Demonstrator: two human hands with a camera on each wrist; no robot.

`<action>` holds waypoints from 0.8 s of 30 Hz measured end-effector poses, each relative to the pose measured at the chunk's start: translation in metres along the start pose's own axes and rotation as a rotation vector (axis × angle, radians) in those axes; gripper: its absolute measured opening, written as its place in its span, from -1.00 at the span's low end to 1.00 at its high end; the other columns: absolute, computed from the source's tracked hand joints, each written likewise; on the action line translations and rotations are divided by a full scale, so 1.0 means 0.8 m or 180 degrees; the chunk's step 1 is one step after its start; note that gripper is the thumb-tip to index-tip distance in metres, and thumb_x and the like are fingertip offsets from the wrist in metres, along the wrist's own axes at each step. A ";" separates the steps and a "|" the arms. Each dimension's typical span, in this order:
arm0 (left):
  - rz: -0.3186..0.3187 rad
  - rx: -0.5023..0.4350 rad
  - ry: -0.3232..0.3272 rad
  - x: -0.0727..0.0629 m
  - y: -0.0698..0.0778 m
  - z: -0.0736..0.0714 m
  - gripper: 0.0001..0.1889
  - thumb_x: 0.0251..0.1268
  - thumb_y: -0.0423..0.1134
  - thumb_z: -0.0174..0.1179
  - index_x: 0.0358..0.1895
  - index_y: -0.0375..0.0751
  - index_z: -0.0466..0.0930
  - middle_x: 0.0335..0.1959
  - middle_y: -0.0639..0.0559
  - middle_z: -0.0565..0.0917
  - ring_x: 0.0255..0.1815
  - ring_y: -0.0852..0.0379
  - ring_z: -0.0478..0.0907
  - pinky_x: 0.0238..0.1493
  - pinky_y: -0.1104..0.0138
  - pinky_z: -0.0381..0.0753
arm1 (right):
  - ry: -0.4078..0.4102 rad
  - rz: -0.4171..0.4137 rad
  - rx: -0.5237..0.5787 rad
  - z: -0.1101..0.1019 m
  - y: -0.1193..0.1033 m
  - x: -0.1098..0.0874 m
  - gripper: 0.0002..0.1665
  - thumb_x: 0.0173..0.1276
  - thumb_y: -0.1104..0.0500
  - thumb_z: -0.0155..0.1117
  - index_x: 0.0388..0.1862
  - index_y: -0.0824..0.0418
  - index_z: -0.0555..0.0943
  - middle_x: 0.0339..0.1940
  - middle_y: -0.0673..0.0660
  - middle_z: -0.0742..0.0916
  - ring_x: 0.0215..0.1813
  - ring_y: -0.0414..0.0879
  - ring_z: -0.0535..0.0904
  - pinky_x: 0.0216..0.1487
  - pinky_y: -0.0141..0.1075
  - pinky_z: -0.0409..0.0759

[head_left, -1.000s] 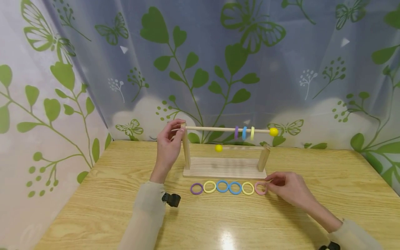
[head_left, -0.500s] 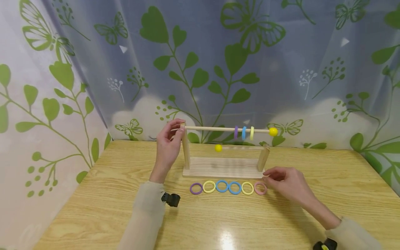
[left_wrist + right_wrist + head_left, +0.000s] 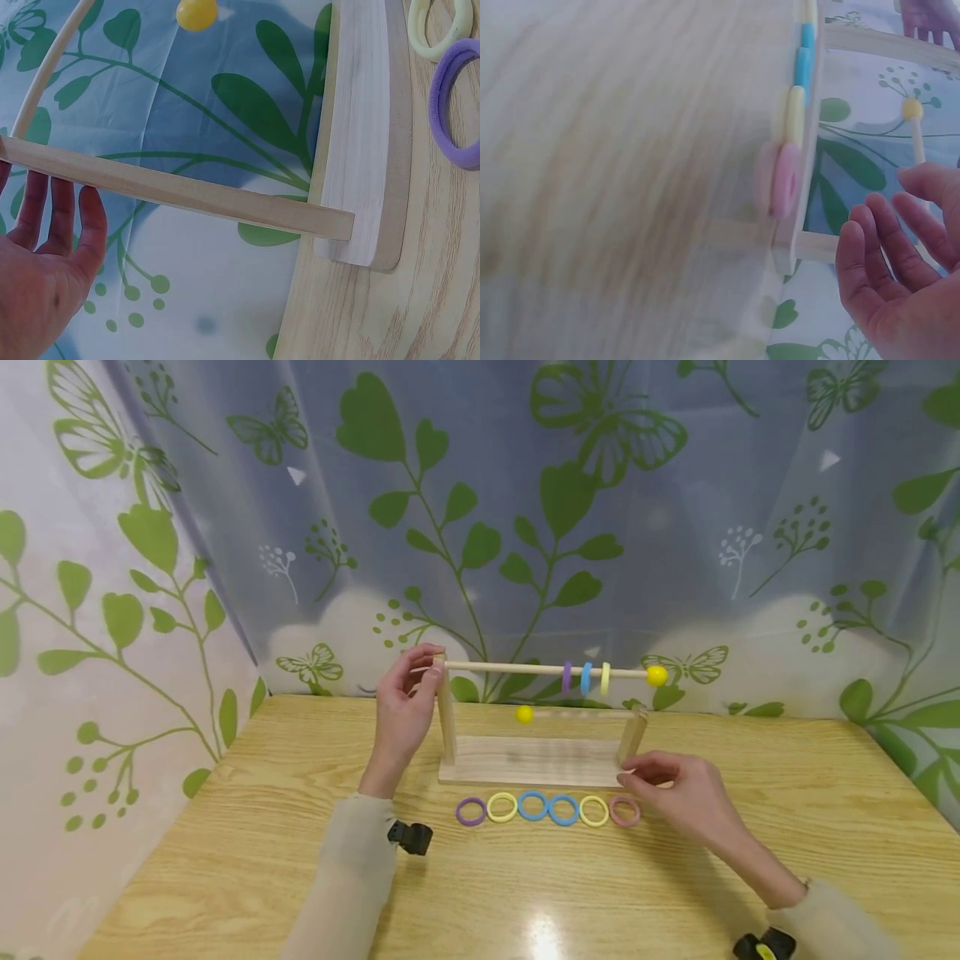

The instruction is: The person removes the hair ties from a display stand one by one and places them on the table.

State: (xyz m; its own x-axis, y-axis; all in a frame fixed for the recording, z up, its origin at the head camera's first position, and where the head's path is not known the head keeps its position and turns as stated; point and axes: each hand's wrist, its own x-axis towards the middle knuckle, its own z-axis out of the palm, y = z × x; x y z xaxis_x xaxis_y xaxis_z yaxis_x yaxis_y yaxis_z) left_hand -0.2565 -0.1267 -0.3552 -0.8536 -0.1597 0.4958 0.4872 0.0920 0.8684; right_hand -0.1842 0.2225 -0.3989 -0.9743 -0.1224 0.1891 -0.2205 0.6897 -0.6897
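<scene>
A wooden ring rack [image 3: 536,768] stands on the table with two posts, each bearing a sideways rod tipped with a yellow ball. My left hand [image 3: 405,697] grips the top of the left post [image 3: 180,186], its thumb in front. On the upper rod hang a purple ring [image 3: 567,679], a blue ring [image 3: 586,680] and a yellow ring [image 3: 604,680]. My right hand [image 3: 686,793] hovers by the base's right end with loosely bent fingers and nothing between them. Just below those fingertips lies a pink ring [image 3: 625,824], also seen in the right wrist view.
Left of the pink ring, a row of rings lies along the rack's front edge, from a yellow ring [image 3: 594,824] to a purple ring [image 3: 460,814]. The wood-grain table [image 3: 480,893] reaches a patterned curtain [image 3: 495,527] behind the rack.
My right hand has moved left and slightly up, from beside the pink ring to the base's right end. The left hand keeps its grip on the post, and the rings lie as before.
</scene>
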 end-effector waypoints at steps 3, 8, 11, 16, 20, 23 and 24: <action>0.0008 -0.0005 0.0004 0.001 -0.001 0.000 -0.76 0.47 -0.40 0.13 0.11 -0.31 0.64 -0.08 -0.17 0.66 -0.18 0.26 0.64 -0.17 0.48 0.65 | 0.0098 -0.0048 0.0019 0.000 -0.006 0.002 -0.79 0.37 0.01 0.44 -0.14 0.08 0.80 -0.28 0.02 0.86 -0.27 -0.29 0.73 -0.32 -0.41 0.60; 0.0008 -0.0016 0.0000 0.001 0.001 0.000 -0.75 0.47 -0.41 0.13 0.11 -0.31 0.64 -0.08 -0.17 0.66 -0.18 0.25 0.64 -0.18 0.47 0.65 | 0.0205 -0.0053 0.0076 -0.004 -0.015 0.004 -0.78 0.38 -0.01 0.43 -0.12 0.07 0.80 -0.25 0.02 0.86 -0.25 -0.33 0.71 -0.29 -0.42 0.61; 0.0009 -0.0022 -0.0001 0.001 0.001 0.000 -0.75 0.47 -0.41 0.13 0.11 -0.31 0.64 -0.08 -0.16 0.65 -0.17 0.24 0.64 -0.17 0.47 0.65 | 0.0241 -0.0044 0.0094 -0.005 -0.020 0.005 -0.76 0.39 -0.03 0.42 -0.10 0.06 0.80 -0.24 0.02 0.86 -0.25 -0.36 0.70 -0.28 -0.42 0.60; 0.0008 -0.0010 -0.0006 0.001 0.001 0.000 -0.76 0.47 -0.40 0.14 0.11 -0.30 0.64 -0.08 -0.16 0.65 -0.18 0.23 0.64 -0.18 0.47 0.65 | 0.0327 -0.0105 0.0121 -0.004 -0.025 0.008 -0.75 0.39 -0.04 0.42 -0.10 0.06 0.80 -0.25 0.03 0.87 -0.27 -0.39 0.70 -0.28 -0.42 0.62; 0.0004 0.0001 -0.0004 0.001 0.001 0.000 -0.76 0.47 -0.40 0.14 0.11 -0.31 0.64 -0.08 -0.18 0.66 -0.18 0.24 0.64 -0.18 0.47 0.65 | 0.0357 -0.0138 0.0217 -0.003 -0.030 0.008 -0.73 0.39 -0.03 0.42 -0.07 0.10 0.79 -0.23 0.07 0.86 -0.27 -0.40 0.69 -0.29 -0.42 0.63; 0.0000 0.0000 -0.0008 0.000 0.001 0.000 -0.76 0.47 -0.40 0.14 0.11 -0.31 0.64 -0.07 -0.19 0.66 -0.18 0.24 0.64 -0.17 0.47 0.65 | 0.0387 -0.0173 0.0284 -0.002 -0.033 0.009 -0.71 0.39 -0.01 0.42 -0.04 0.13 0.78 -0.22 0.09 0.86 -0.27 -0.41 0.69 -0.25 -0.45 0.64; -0.0005 -0.0001 -0.0009 0.000 0.001 -0.001 -0.76 0.47 -0.39 0.14 0.11 -0.31 0.64 -0.07 -0.18 0.66 -0.17 0.25 0.64 -0.17 0.47 0.65 | 0.0403 -0.0189 0.0297 -0.001 -0.034 0.010 -0.70 0.40 0.00 0.42 -0.03 0.14 0.78 -0.21 0.09 0.86 -0.27 -0.41 0.69 -0.24 -0.46 0.64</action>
State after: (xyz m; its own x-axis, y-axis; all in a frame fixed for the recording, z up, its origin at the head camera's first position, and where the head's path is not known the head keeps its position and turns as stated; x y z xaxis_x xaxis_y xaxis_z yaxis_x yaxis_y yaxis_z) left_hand -0.2561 -0.1271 -0.3546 -0.8548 -0.1573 0.4945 0.4860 0.0914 0.8691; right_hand -0.1858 0.2035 -0.3777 -0.9472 -0.0661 0.3139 -0.2866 0.6138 -0.7356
